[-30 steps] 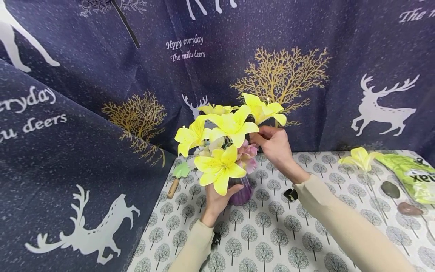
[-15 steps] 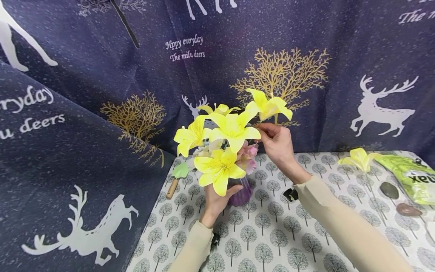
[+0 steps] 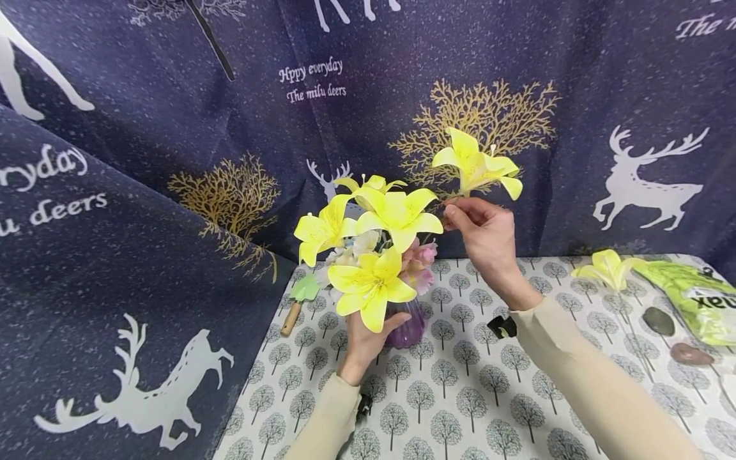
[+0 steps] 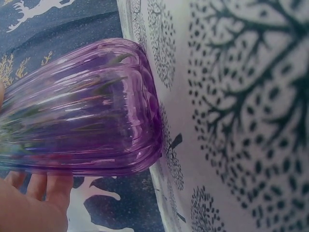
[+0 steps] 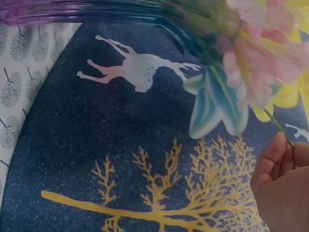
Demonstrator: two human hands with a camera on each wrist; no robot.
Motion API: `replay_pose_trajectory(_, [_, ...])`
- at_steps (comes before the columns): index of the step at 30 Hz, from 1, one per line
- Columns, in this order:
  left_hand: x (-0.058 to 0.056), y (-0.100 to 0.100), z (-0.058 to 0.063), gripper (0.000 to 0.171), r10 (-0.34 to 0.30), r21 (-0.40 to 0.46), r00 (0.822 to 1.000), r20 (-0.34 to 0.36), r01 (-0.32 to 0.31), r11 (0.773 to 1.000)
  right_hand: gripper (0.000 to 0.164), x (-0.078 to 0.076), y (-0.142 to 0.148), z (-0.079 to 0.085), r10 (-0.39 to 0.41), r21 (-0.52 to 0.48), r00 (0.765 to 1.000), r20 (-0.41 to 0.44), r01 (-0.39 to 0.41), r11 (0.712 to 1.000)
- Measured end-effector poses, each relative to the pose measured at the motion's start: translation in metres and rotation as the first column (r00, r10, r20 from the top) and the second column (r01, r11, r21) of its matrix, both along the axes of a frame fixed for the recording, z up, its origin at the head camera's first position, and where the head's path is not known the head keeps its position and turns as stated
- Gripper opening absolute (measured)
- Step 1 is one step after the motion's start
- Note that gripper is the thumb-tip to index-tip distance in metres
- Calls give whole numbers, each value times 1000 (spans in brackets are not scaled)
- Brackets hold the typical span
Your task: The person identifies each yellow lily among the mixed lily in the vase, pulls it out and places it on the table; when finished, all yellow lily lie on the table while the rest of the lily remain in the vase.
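A ribbed, see-through purple glass vase (image 4: 91, 111) stands on the table, stems visible through its wall. My left hand (image 3: 363, 342) grips it from the left; in the left wrist view the fingers (image 4: 53, 193) lie along its side. Several yellow artificial lilies (image 3: 376, 284) fan out of the vase among pale and pink flowers (image 3: 422, 262). To their right, my right hand (image 3: 485, 236) pinches the thin green stem (image 5: 279, 126) of another yellow lily (image 3: 474, 163), whose bloom rises above the fingers. Where this stem's lower end lies is hidden behind the blooms.
A small trowel (image 3: 292, 316) with a wooden handle lies left of the vase. On the right are a loose yellow lily (image 3: 609, 268), a green bag (image 3: 696, 297), a dark oval piece (image 3: 659, 321) and a brown one (image 3: 692, 354). Dark deer-print cloth (image 3: 368, 121) hangs behind.
My right hand has moved right and slightly up with its lily, drawing that bloom away from the others. My left hand stays at the vase.
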State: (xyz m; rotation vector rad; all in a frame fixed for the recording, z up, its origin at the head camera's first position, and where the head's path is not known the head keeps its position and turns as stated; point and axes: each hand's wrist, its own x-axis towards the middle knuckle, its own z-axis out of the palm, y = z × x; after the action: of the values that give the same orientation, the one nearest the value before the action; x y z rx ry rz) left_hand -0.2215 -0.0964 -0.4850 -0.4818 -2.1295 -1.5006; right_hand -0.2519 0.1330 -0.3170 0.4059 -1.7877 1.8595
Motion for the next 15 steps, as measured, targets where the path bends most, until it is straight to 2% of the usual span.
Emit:
replay_pose_trajectory(4, [0,0,0,99,-9,15,1000,6,9,1000,6,5,6,6,6,-89,999,-43,-10,996])
replay_pose_trajectory(10, [0,0,-1,99,-5,5,1000,-13,5,1000,5,10,15,13,-30,-167,993,-115,11,986])
replay_pose_trajectory(15, [-1,0,-1,101,-8,-2,999,-32,8,1000,12,15,26,23,-63,-242,982,-176,19,970])
